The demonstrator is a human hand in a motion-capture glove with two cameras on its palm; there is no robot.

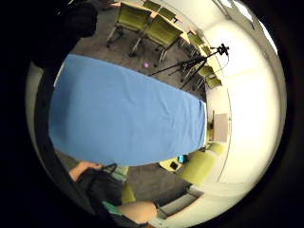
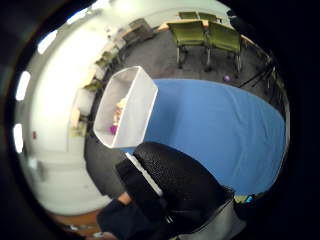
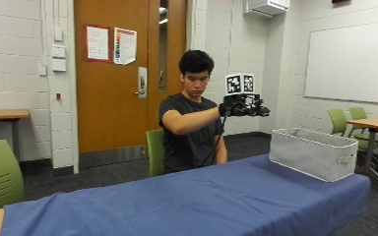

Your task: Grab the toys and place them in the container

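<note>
You have a long table (image 3: 195, 201) draped in a blue cloth (image 3: 176, 206) reaching past its edges. One white fabric container (image 3: 312, 152) stands upright on the cloth at one end; nothing else rests there.

Even overhead room light fell on the scene; ceiling fixtures (image 2: 22, 85) showed as washed-out bright strips. The blue surface (image 3: 195, 201) was evenly lit, with soft shading under its front edge. The white wall (image 1: 256, 118) glared in one palm view. Both palm views curved straight lines strongly toward their dark rims.
</note>
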